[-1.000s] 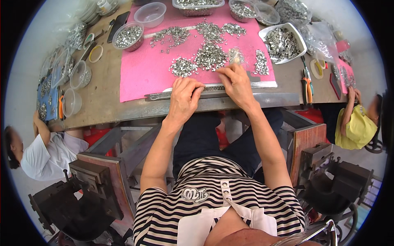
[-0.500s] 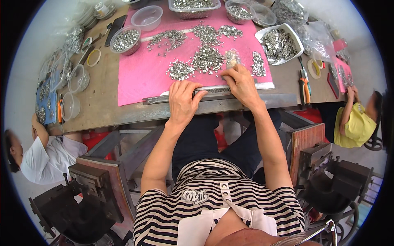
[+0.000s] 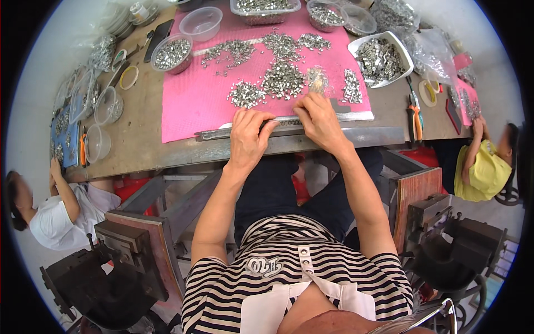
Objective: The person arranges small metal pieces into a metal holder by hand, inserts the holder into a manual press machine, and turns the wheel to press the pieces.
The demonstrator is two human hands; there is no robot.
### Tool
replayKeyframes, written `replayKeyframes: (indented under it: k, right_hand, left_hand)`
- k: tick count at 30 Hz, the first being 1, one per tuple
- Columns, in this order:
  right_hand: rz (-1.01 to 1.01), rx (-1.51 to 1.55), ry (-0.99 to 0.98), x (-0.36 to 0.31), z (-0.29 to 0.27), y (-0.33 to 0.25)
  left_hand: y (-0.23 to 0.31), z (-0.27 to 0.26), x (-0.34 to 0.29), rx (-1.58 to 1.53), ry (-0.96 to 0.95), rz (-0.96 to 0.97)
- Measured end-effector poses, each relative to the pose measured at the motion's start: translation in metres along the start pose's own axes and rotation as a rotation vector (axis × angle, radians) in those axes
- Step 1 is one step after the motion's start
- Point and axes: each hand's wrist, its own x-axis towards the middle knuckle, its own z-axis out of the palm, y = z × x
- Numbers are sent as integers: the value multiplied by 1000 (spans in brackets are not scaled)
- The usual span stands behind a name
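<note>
At upper centre: your left hand point(image 3: 247, 138) and right hand point(image 3: 320, 122), curled by a metal bar point(image 3: 288, 123), finger gap and hold untellable; a bump could scatter pieces point(image 3: 283, 79).

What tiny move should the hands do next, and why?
Perhaps the right hand should press gently on the metal strip, because its fingers bend close to it and the left hand is there, maybe steadying it. Any held piece is hidden.
</note>
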Motion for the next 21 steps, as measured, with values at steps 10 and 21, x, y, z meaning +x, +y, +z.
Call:
replayKeyframes:
  k: [10,21]
  right_hand:
    - [-61,19,33,-15,7,-8]
    - [-39,18,32,-17,7,-10]
  left_hand:
    - [2,-1,6,81,40,84]
    - [-5,9,45,319,-218,126]
